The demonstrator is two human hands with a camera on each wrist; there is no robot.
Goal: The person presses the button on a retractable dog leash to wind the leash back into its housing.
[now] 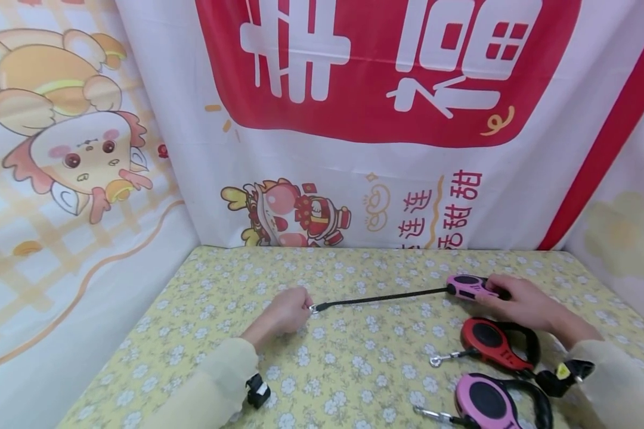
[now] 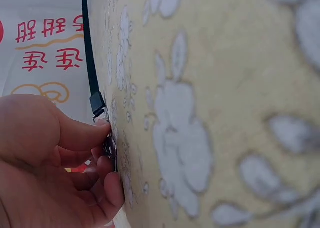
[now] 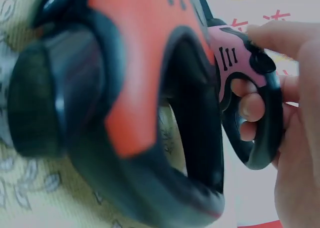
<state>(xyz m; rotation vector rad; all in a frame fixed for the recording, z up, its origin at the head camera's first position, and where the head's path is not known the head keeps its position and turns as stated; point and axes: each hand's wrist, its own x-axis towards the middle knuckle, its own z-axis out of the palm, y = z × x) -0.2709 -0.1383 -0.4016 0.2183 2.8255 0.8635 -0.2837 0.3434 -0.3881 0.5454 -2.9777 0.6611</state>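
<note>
My right hand [image 1: 520, 302] grips the black handle of a pink retractable leash [image 1: 464, 286] at the back right of the table. In the right wrist view several fingers curl through the handle loop [image 3: 272, 123]. A black strap [image 1: 386, 297] runs out from the casing, stretched leftward to a metal clip [image 1: 313, 309]. My left hand [image 1: 285, 311] pinches that clip between thumb and fingers, close above the cloth. Just in front of my right hand lies a red retractable leash [image 1: 485, 335], which looms large in the right wrist view.
A second pink retractable leash [image 1: 485, 398] lies nearest me on the right, its metal clip [image 1: 432, 412] pointing left. The red leash's clip [image 1: 445, 358] also points left. Flowered yellow cloth [image 1: 354, 357] covers the table. Printed white curtains [image 1: 166, 119] stand behind and at both sides.
</note>
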